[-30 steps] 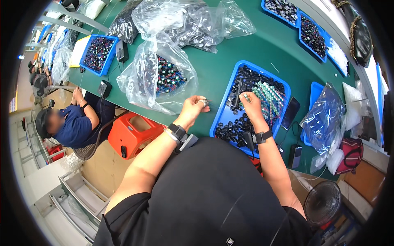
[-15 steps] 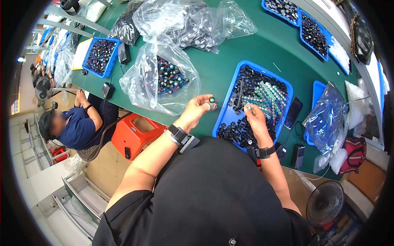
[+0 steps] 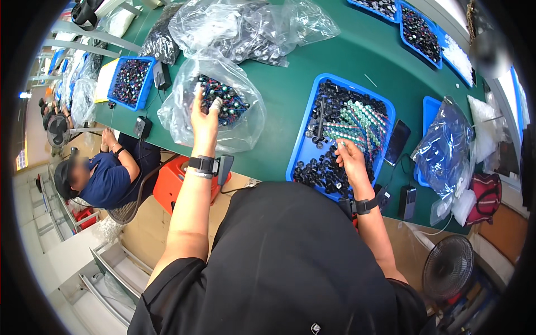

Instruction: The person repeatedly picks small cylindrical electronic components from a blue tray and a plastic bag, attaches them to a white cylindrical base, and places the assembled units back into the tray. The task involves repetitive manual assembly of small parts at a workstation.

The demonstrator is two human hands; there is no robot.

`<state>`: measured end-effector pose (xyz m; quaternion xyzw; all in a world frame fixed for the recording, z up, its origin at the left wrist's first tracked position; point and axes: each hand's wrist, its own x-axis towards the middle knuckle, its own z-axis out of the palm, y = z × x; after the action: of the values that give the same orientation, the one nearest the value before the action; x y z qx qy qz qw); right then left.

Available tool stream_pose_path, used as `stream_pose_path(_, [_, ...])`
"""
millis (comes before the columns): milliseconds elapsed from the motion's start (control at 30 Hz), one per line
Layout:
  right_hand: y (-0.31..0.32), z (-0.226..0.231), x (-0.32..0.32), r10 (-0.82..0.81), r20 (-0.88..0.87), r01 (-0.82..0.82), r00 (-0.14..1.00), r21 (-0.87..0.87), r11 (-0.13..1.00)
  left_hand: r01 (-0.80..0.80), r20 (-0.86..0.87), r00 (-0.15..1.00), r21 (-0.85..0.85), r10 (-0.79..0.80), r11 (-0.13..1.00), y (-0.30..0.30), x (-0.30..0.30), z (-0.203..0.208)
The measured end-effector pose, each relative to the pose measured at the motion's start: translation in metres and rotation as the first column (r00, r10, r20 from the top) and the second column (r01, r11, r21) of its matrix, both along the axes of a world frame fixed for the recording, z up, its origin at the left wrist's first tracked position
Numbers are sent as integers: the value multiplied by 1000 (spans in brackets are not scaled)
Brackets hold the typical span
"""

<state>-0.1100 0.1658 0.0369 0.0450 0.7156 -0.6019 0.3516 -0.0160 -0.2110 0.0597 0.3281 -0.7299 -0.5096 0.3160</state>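
Note:
My left hand reaches into the mouth of a clear plastic bag, its thumb and fingers apart. Right at its fingertips lies a heap of small round parts with red and blue wires. My right hand hovers over a blue tray with its thumb and forefinger pinched together. What sits in that pinch is too small to make out. Rows of pale green round parts with wires lie in the tray, beside loose black caps and a dark bar-shaped piece.
A phone lies right of the tray. Bags of parts fill the far side of the green table. Another blue tray stands far left, near a seated person. A red stool and a fan flank me.
My left hand has moved left from beside the tray into the bag; the round green part it held no longer shows. My right hand stays pinched over the tray.

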Motion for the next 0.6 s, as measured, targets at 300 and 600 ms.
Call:
stream_pose_path(300, [7, -5, 11, -19, 13, 19, 1000, 8, 1000, 892, 432, 430, -69, -793, 447, 169, -29, -14])
stream_pose_path(600, [17, 1, 22, 9, 55, -7, 998, -42, 999, 912, 675, 330, -48, -660, 407, 204, -39, -70])
